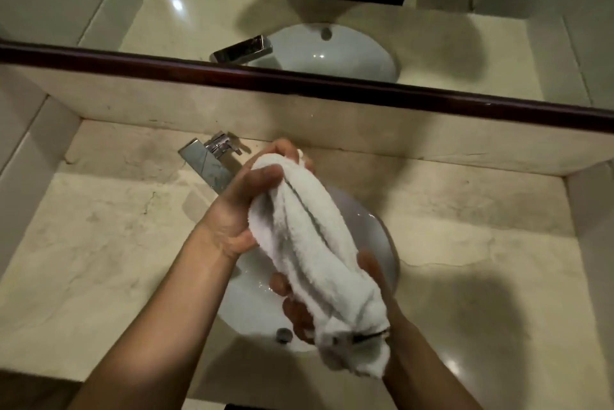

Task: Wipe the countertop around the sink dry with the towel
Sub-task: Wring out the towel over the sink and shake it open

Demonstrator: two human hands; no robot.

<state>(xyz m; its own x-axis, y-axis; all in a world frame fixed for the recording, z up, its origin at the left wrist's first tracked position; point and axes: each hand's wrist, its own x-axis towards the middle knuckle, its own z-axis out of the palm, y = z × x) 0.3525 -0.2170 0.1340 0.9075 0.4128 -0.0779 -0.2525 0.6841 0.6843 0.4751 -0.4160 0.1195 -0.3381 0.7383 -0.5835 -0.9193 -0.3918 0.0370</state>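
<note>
A white towel (312, 253) is bunched into a thick roll and held above the oval white sink (252, 303). My left hand (239, 210) grips its far end, close to the faucet. Around the near end closes my right hand (332, 296), fingers wrapped from below. The beige marble countertop (109, 243) spreads out on both sides of the basin. Much of the basin is hidden behind the towel and my arms.
A chrome faucet (209, 160) stands at the back left of the sink. A drain hole (283, 334) shows near the front. A dark-framed mirror (332, 84) runs along the back wall above a low marble splashback. Side walls close in the counter left and right.
</note>
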